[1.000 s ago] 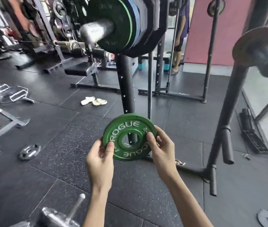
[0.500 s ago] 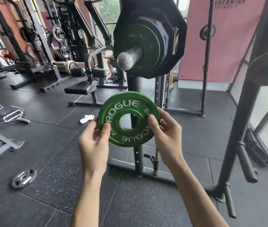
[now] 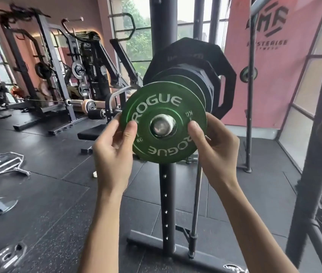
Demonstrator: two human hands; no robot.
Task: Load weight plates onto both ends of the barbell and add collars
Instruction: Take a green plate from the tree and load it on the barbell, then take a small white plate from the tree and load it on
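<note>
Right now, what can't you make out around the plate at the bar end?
Head view only:
- Sleeve behind the green plate: hidden by the plate; only the sleeve tip shows, so depth is unclear.
- Left hand and right hand: fingers mostly behind the plate.
- Kilogram figure: blurred.
- Barbell's far end: hidden behind the black plates.

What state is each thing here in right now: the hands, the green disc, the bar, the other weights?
Barbell sleeve: loaded, no collar visible.
Loaded plates: stacked on the sleeve.
Green plate: upright, hole at the sleeve tip, short of the stack.
Left hand: grips its left edge.
Right hand: grips its right edge.
Floor plate: lying flat.
</note>
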